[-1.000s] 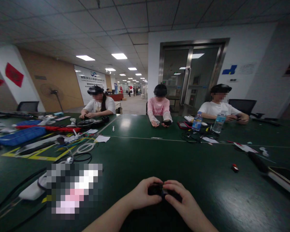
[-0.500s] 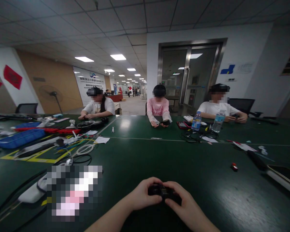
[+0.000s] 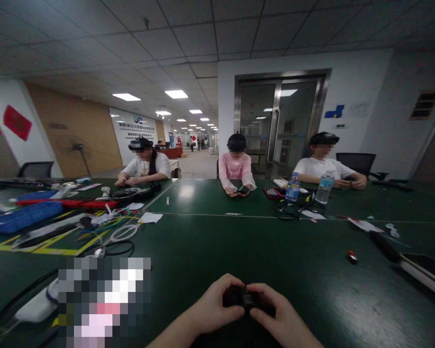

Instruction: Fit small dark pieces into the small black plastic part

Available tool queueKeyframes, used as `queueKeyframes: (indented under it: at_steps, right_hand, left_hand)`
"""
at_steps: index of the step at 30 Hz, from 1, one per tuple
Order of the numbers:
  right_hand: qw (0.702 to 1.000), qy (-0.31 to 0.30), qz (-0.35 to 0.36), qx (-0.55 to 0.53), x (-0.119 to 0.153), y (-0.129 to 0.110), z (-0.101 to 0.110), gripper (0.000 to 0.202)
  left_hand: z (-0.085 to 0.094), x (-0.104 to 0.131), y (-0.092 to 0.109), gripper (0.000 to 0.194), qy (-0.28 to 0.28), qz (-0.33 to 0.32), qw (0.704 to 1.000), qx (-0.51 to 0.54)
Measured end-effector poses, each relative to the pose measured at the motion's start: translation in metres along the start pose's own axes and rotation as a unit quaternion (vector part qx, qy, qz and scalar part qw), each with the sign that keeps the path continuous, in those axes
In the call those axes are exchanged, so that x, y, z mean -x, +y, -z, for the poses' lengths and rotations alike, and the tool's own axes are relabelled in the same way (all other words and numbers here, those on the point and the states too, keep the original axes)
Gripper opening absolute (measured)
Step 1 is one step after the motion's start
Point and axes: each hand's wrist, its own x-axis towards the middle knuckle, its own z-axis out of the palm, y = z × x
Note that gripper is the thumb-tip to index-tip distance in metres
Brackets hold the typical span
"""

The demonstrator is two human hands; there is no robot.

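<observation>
Low in the middle of the head view, my left hand (image 3: pixel 215 307) and my right hand (image 3: pixel 281 309) hold one small black object (image 3: pixel 247 299) between them. The fingers of both hands curl around its two sides, with the thumbs on the near side. Much of it is covered by the fingers, and its dark shape is too dim to name the kind. It is held above the dark green table (image 3: pixel 188 251), close to the near edge.
At left lie a white power strip (image 3: pixel 36 304), cables (image 3: pixel 125 232) and a blue tray (image 3: pixel 25 216). A small red-and-black item (image 3: pixel 351 256) and a phone-like slab (image 3: pixel 426 270) lie at right. Two bottles (image 3: pixel 292 187) stand farther back. Three people sit across the table.
The view has tilted up a little, so the room sits lower in the picture. My hands keep their grip on the black object. Across the table, the middle person's hands have come closer together.
</observation>
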Motion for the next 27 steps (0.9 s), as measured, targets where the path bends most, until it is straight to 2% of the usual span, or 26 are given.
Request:
queueKeyframes:
  at_steps: [5,12,15,21,27]
  right_hand:
    - [0.999,-0.024,0.001,-0.025,-0.0011,0.002,0.0032,0.033]
    - [1.0,-0.015,0.003,-0.01,-0.0013,0.002,0.0035,0.029]
    - [1.0,-0.011,0.0,0.001,-0.001,0.0033,0.0034,0.029]
    - [0.999,-0.023,0.019,-0.016,-0.0014,0.0055,0.0029,0.022]
    - [1.0,-0.019,-0.002,-0.016,-0.0019,0.0047,0.0033,0.017]
  left_hand:
    - [-0.0022,0.0007,-0.0046,0.052,0.011,-0.015,0.999,0.028]
    - [-0.0006,-0.0008,-0.0046,0.025,0.003,-0.053,0.998,0.013]
    - [-0.0004,-0.0017,-0.0025,0.024,-0.008,-0.04,0.999,0.014]
    - [-0.0011,-0.002,-0.0019,0.025,0.004,-0.046,0.999,0.022]
    - [-0.0019,-0.0021,-0.001,0.021,0.017,-0.055,0.998,0.031]
